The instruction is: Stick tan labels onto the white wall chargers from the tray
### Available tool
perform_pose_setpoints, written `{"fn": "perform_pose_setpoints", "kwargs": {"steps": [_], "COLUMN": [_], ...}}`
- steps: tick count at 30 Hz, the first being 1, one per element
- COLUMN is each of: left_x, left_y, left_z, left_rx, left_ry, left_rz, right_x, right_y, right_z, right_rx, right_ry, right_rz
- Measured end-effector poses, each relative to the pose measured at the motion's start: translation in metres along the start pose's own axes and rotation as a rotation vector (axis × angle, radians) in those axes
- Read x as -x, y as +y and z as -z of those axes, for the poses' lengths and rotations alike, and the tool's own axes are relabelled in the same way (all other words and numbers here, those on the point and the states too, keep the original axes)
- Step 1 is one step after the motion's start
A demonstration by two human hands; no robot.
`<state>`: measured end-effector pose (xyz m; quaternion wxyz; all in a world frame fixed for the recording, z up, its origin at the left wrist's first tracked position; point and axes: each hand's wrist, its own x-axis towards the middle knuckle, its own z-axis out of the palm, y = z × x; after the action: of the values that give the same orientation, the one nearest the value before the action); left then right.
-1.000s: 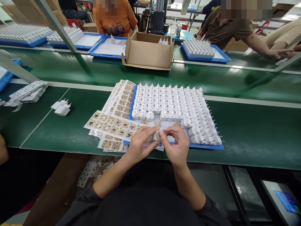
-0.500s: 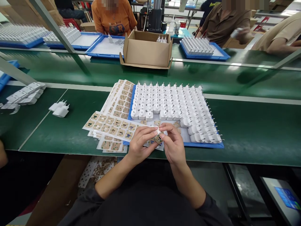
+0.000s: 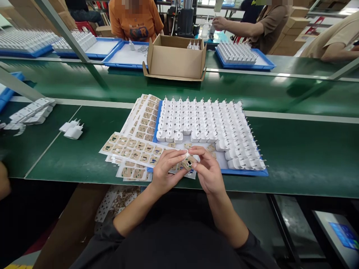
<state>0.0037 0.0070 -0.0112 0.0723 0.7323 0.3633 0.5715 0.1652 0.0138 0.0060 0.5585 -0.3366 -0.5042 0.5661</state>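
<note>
Between both hands is a white plug adapter (image 3: 189, 162) with a tan sticker on the face turned up. My left hand (image 3: 167, 170) grips it from the left, and my right hand (image 3: 209, 170) pinches its right side with thumb and fingers. Just beyond them lies a blue tray (image 3: 244, 173) holding rows of white plug adapters (image 3: 202, 116), prongs up. A sheet of tan stickers (image 3: 134, 148) lies across the tray's near left corner, over more sticker sheets (image 3: 144, 119). The hands cover part of the tray's front edge.
Two loose adapters (image 3: 72, 129) and a pile of white adapters (image 3: 33, 112) lie to the left. An open cardboard box (image 3: 175, 61) and further blue trays (image 3: 127, 56) stand across the green bench (image 3: 303, 149). Several people sit around.
The adapter in my hands has turned slightly, so more of its stickered face shows. Across the bench, a person in brown has stretched an arm toward the bottles.
</note>
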Motion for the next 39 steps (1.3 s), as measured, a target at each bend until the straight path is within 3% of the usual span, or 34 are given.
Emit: {"fn": "perform_pose_setpoints", "kwargs": {"steps": [4,8,10,12,15,17,19,22,25,28,30,33,39], "left_x": [0.000,0.000,0.002,0.004,0.008,0.009,0.008,0.006,0.009,0.018,0.024,0.031,0.037], "left_y": [0.003,0.007,0.006,0.003,-0.009,-0.019,-0.033,-0.063,-0.104,-0.149,-0.174,-0.195,-0.200], "left_z": [0.001,0.003,0.004,0.007,0.020,0.036,0.059,0.105,0.160,0.210,0.234,0.254,0.267], "left_rx": [0.026,0.040,0.073,0.112,0.101,0.017,-0.118,-0.371,-0.560,-0.660,-0.757,-0.870,-0.915], "left_ry": [-0.031,-0.066,-0.085,-0.085,-0.051,-0.013,0.054,0.203,0.318,0.344,0.283,0.229,0.291], "left_rz": [0.003,0.102,0.228,0.374,0.540,0.568,0.557,0.603,0.697,0.821,0.855,0.846,0.813], "right_x": [-0.005,-0.005,-0.001,0.001,0.001,-0.003,-0.010,-0.019,-0.022,-0.019,-0.019,-0.022,-0.030], "right_y": [-0.007,-0.012,-0.010,-0.005,0.006,0.014,0.022,0.031,0.033,0.030,0.028,0.028,0.039], "right_z": [0.008,0.009,0.010,0.015,0.037,0.056,0.073,0.086,0.082,0.073,0.066,0.054,0.025], "right_rx": [0.255,0.656,0.693,0.572,0.522,0.731,0.989,1.195,1.245,1.198,1.170,1.161,1.214], "right_ry": [-0.033,0.008,-0.030,-0.036,0.146,0.264,0.216,0.193,0.213,0.141,0.075,-0.064,-0.221], "right_rz": [0.124,0.471,0.619,0.628,0.428,0.241,0.161,0.288,0.393,0.417,0.411,0.392,0.341]}}
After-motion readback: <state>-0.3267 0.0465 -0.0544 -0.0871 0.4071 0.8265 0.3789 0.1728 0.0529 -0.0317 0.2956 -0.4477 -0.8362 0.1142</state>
